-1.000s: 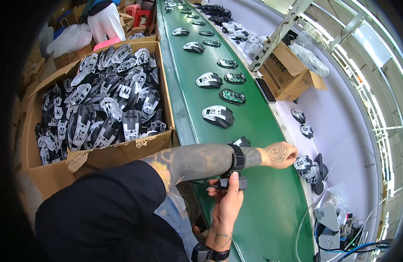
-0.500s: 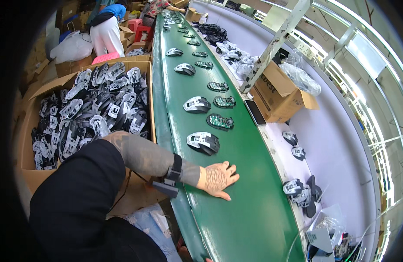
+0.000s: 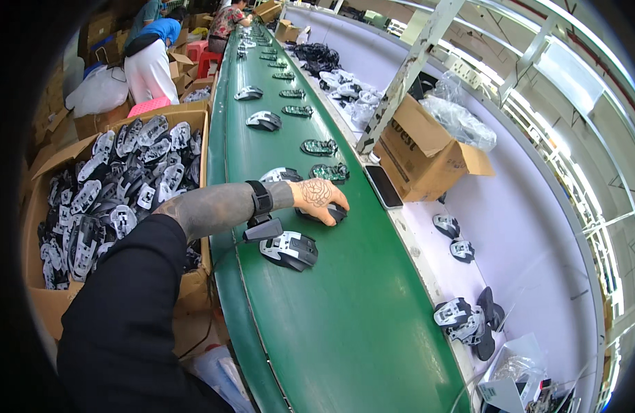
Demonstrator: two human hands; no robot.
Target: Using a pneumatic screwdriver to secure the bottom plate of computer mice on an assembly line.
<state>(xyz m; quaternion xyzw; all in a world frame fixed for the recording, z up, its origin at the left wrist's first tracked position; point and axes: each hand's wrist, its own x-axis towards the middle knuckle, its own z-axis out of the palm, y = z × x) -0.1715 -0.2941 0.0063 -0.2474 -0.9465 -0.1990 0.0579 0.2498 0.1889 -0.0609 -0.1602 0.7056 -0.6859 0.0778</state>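
My left hand [image 3: 320, 198] reaches over the green conveyor belt [image 3: 352, 310], palm down. Its fingers and thumb curl round a dark mouse base [image 3: 335, 215], mostly hidden under the hand. Close by on the near side lies a grey-and-black mouse top shell [image 3: 288, 250]; another shell [image 3: 280, 175] is partly behind my wrist. Just beyond my fingers rests a mouse base with a green circuit board [image 3: 329, 172]. My right hand is out of view.
A carton [image 3: 206, 144] heaped with mouse shells stands left of the belt. Along the right ledge are a phone [image 3: 383, 187], an open cardboard box [image 3: 421, 155] and loose mouse parts [image 3: 462, 318]. Two people [image 3: 152, 58] are farther off on the left.
My left hand has moved up the belt from bare surface and closed over a mouse base. The belt and its parts appear lower and farther left in view.
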